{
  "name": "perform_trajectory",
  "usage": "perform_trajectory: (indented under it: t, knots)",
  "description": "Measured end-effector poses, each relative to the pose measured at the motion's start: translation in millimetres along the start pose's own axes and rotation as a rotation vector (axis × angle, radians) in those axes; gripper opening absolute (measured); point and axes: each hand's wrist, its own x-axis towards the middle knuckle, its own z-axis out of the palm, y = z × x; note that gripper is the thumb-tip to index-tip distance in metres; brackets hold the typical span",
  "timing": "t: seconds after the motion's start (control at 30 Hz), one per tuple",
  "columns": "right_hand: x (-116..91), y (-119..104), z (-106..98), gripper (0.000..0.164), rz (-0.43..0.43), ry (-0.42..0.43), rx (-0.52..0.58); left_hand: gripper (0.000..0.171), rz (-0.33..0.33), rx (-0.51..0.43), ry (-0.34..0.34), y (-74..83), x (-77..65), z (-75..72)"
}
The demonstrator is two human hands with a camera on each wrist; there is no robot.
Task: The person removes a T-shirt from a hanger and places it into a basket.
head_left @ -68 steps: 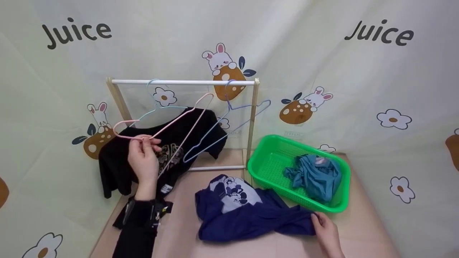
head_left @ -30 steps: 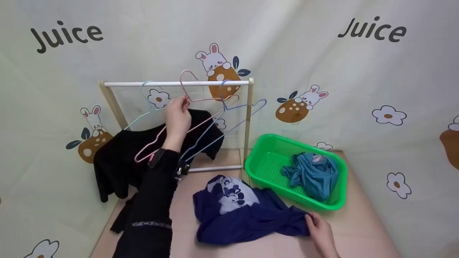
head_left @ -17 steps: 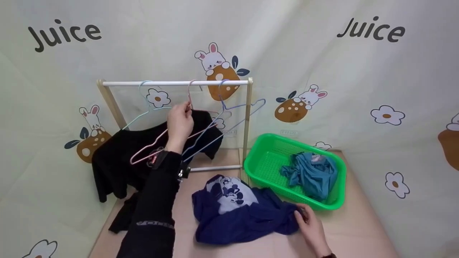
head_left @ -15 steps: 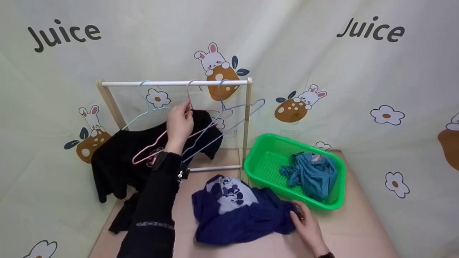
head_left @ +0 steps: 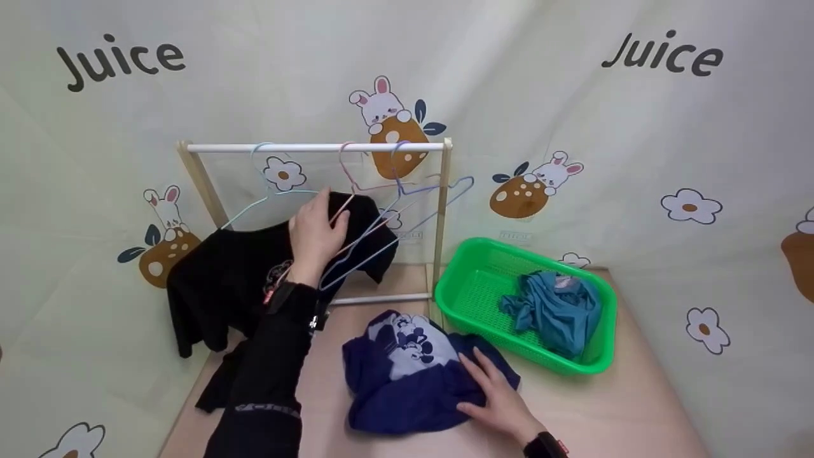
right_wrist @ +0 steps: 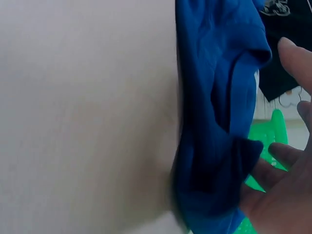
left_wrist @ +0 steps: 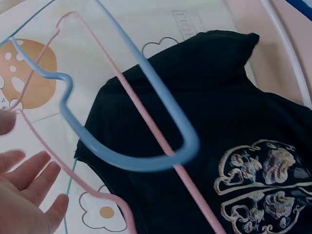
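My left hand [head_left: 316, 232] has its fingers spread beside the pink hanger [head_left: 346, 169], which hangs by its hook on the white rail. The left wrist view shows those fingers loose next to the pink wire, with the blue hanger [left_wrist: 122, 163] crossing in front. My right hand [head_left: 502, 404], fingers extended, rests at the right side of a crumpled navy shirt [head_left: 407, 401] with a white cartoon print. In the right wrist view the shirt's folded edge [right_wrist: 209, 161] lies against those fingers. A black top [head_left: 216, 273] hangs from a mint hanger [head_left: 245, 210].
The small garment rack's rail [head_left: 299, 147] also carries the blue hanger, right of the pink one. A green basket [head_left: 470, 247] with a teal garment [head_left: 566, 315] in it stands at the right. Behind is a patterned curtain [head_left: 540, 114].
My left hand brought the pink hanger up, hooked it on the rail and let go. My right hand released the navy shirt's right end and moved left onto it; that end is folded in.
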Motion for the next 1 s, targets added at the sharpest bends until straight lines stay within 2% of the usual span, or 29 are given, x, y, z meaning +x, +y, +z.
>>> perform_trajectory:
  t: [0.13,0.33,0.47,0.6,0.73,1.0]
  knots:
    - [6,-7,6,0.092,0.016,-0.051,-0.1,0.073,-0.026,0.022,-0.011,-3.3,-5.8,-0.6]
    - [13,-11,18,0.103,0.028,-0.106,-0.289,0.085,-0.04,0.083,-0.016,-8.3,-10.7,1.9]
    - [17,-9,22,0.105,0.007,-0.11,-0.377,0.09,-0.037,0.125,-0.044,-10.6,-13.3,4.1]
    - [23,-7,25,0.104,0.025,-0.1,-0.423,0.092,-0.033,0.142,-0.064,-12.4,-16.5,3.7]
    - [29,-8,29,0.092,0.067,-0.096,-0.437,0.092,-0.028,0.15,-0.071,-14.9,-19.7,3.6]
    - [33,-11,40,0.041,0.091,0.009,-0.497,0.09,-0.003,0.13,-0.075,-23.4,-26.9,4.3]
